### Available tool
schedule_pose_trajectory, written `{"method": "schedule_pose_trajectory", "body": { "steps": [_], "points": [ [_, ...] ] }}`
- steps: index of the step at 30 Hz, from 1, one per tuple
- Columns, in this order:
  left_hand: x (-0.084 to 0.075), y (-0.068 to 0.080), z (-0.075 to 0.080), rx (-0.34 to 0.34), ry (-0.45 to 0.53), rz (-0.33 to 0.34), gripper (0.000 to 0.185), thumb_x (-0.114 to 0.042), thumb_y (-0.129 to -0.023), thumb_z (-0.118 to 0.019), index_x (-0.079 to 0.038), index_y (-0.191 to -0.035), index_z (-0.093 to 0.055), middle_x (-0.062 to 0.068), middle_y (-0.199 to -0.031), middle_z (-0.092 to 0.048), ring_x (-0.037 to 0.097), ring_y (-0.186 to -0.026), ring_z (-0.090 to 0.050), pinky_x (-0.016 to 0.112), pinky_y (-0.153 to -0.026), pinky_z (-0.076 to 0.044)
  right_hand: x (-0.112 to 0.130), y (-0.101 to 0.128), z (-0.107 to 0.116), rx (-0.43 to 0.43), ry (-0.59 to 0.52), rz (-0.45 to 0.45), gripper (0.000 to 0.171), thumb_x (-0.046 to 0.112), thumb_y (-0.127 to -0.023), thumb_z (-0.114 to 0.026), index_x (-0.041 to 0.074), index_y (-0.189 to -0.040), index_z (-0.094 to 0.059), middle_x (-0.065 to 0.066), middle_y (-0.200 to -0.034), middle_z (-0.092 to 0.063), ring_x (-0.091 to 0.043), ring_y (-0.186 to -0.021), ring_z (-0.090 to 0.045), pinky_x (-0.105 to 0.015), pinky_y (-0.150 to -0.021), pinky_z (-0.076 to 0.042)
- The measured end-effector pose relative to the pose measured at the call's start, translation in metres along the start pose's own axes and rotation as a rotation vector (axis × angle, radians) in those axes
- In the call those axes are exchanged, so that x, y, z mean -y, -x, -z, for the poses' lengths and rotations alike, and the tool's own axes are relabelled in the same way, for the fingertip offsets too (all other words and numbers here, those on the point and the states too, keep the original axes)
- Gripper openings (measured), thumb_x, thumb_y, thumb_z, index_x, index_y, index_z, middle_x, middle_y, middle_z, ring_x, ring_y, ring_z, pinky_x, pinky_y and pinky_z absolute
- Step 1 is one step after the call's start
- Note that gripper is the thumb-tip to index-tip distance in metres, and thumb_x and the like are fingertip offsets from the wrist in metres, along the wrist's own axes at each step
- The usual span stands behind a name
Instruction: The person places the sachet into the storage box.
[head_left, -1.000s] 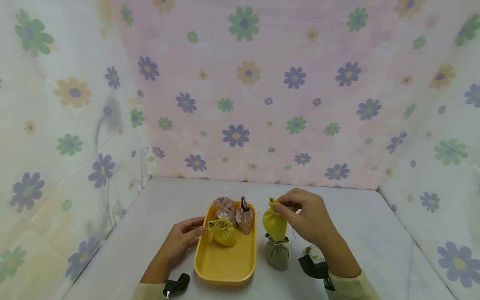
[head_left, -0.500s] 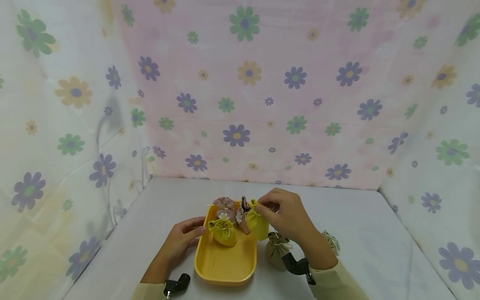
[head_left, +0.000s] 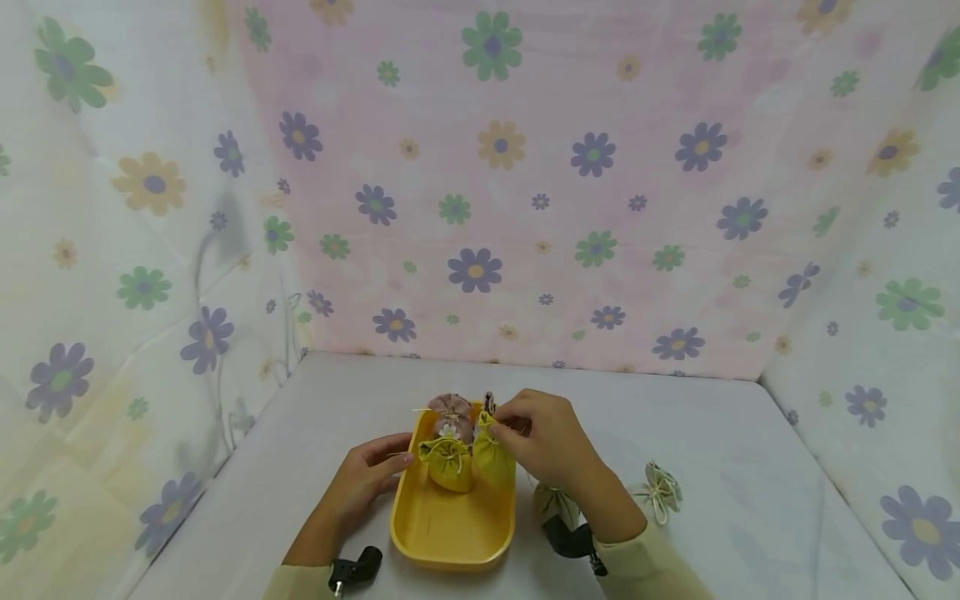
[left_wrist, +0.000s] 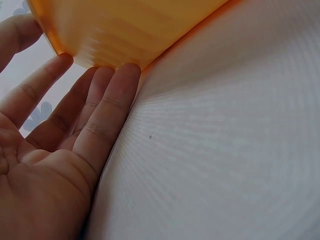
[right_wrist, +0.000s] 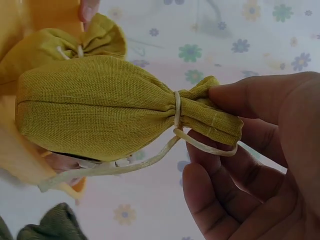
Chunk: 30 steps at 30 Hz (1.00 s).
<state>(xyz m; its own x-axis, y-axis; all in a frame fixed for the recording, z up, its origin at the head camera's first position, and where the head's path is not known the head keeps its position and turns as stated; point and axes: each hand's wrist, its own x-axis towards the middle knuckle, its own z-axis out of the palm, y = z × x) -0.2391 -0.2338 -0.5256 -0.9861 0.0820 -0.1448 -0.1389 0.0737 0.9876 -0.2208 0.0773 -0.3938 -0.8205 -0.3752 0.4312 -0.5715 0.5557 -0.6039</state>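
right hand (head_left: pixel 543 440) | carried yellow pouch (head_left: pixel 492 457) left, from above table into tray (head_left: pixel 450 533) | pouch top pinched in grip

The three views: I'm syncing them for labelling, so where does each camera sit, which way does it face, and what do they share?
Head: worn on the head, looking forward and down at the yellow tray on the table; both hands and sleeves show.
Left wrist: low beside the left hand, facing the tray's outer wall, fingertips touching it.
Right wrist: behind the right hand, facing the olive-yellow pouch it pinches by the neck.
Shared: the tray shows in all three views, the pouch in head and right wrist.
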Motion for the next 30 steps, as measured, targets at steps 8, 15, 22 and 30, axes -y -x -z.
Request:
{"method": "schedule_pose_trajectory", "body": {
  "steps": [8, 15, 22, 30],
  "points": [
    [-0.002, 0.001, -0.001, -0.002, -0.009, 0.004, 0.057, -0.04, -0.085, -0.084, -0.017, -0.135, -0.069, 0.007, -0.14, -0.065, 0.024, -0.122, -0.068, 0.036, -0.09, -0.063, -0.01, 0.001, -0.014, 0.047, 0.002, -0.028, 0.006, 0.022, -0.094, -0.077, 0.018, -0.097, -0.08, 0.014, -0.087, -0.064, -0.002, -0.073, -0.059, -0.021, -0.063, -0.056],
    [0.0, 0.001, 0.0, 0.0, -0.004, 0.001, 0.057, -0.04, -0.086, -0.083, -0.017, -0.136, -0.068, 0.008, -0.14, -0.065, 0.024, -0.122, -0.068, 0.036, -0.09, -0.063, -0.017, 0.004, -0.019, 0.059, 0.005, -0.03, 0.006, 0.023, -0.095, -0.077, 0.02, -0.098, -0.081, 0.014, -0.088, -0.065, -0.001, -0.074, -0.059, -0.021, -0.063, -0.056],
    [0.001, 0.0, -0.001, 0.007, 0.009, 0.0, 0.056, -0.038, -0.087, -0.083, -0.016, -0.136, -0.068, 0.008, -0.14, -0.065, 0.024, -0.122, -0.068, 0.036, -0.091, -0.063, -0.022, 0.006, -0.024, 0.084, 0.009, -0.052, 0.008, 0.024, -0.095, -0.076, 0.019, -0.1, -0.081, 0.013, -0.088, -0.065, -0.001, -0.073, -0.059, -0.02, -0.062, -0.055],
    [0.001, 0.0, 0.0, 0.005, 0.009, -0.005, 0.055, -0.038, -0.087, -0.082, -0.016, -0.136, -0.068, 0.008, -0.139, -0.066, 0.024, -0.122, -0.067, 0.037, -0.09, -0.063, -0.027, 0.008, -0.03, 0.122, 0.023, -0.074, 0.008, 0.024, -0.096, -0.075, 0.02, -0.098, -0.081, 0.012, -0.087, -0.065, -0.001, -0.073, -0.059, -0.019, -0.063, -0.055]
  ]
}}
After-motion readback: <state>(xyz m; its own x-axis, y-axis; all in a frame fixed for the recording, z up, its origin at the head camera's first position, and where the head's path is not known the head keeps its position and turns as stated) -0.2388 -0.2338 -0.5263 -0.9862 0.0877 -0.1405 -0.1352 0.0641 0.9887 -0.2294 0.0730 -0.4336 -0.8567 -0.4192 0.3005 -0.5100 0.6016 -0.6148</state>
